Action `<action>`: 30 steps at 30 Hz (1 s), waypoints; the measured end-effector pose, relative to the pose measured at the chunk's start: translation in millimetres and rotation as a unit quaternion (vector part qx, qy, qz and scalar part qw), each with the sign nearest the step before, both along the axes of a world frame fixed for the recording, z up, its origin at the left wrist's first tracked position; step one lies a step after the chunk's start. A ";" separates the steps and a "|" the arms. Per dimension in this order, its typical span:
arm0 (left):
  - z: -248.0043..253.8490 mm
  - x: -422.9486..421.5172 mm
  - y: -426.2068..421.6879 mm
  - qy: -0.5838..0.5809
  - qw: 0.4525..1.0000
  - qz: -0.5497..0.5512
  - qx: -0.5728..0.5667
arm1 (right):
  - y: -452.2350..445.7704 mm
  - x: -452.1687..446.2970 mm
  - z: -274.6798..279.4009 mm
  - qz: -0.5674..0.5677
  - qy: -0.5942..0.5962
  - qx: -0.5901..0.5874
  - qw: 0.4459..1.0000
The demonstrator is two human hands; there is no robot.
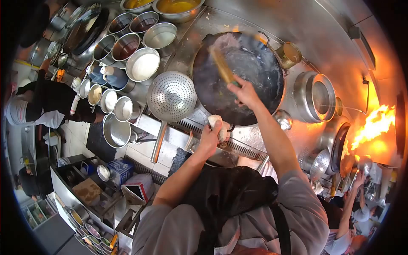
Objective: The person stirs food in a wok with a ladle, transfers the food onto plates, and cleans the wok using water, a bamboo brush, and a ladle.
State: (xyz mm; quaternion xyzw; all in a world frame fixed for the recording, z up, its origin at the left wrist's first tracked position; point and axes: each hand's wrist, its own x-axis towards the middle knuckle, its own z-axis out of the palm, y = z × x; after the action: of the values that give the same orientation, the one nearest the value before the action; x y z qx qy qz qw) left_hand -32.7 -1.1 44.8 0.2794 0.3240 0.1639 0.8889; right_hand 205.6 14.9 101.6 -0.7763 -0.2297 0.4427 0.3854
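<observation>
over the big dark wok (pixel 255 63), right in front of where the person stands, the right hand (pixel 244 93) is wrapped round the handle of a brush (pixel 223 68), whose straw-coloured length is blurred and slants up and left across the bowl. cloudy liquid swirls over the wok's inside, and a pale haze hangs at its upper left. from where i stand i see the left hand (pixel 211 138) by the wok's near rim, fingers closed on a bunched whitish cloth (pixel 215 120); whether that cloth touches the small loop handle just beside it, i cannot tell.

left of the wok lies a round perforated strainer (pixel 172 95), its long handle pointing back towards the person. past it crowd several steel bowls, one with something white (pixel 144 63) in it, another with dark red liquid (pixel 126 47). on the wok's other side are a metal can (pixel 290 55) and a round steel pot (pixel 314 95). further right, flames (pixel 376 127) leap near a co-worker's outstretched arm (pixel 352 199). away to the left, another person in dark clothing (pixel 46 102) reaches towards a clutter of pans.
</observation>
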 end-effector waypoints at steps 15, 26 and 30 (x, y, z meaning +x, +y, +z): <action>1.1 -1.4 -3.3 0.107 0.994 0.010 -0.029 | -96.6 94.6 17.2 0.242 -0.374 -0.157 0.882; 8.1 -1.0 5.9 0.093 0.994 -0.007 -0.059 | -161.5 38.8 15.4 0.212 -0.458 -0.277 0.818; 0.5 -2.3 4.8 0.088 0.995 -0.004 -0.047 | -69.5 98.9 -8.1 0.088 -0.465 -0.233 0.849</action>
State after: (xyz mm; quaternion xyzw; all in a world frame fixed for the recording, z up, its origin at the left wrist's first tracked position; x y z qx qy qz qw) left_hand -35.0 3.7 45.3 0.2520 0.4076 0.1200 0.8695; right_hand 304.5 -54.7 93.4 -0.9350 -0.3396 0.1022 0.0000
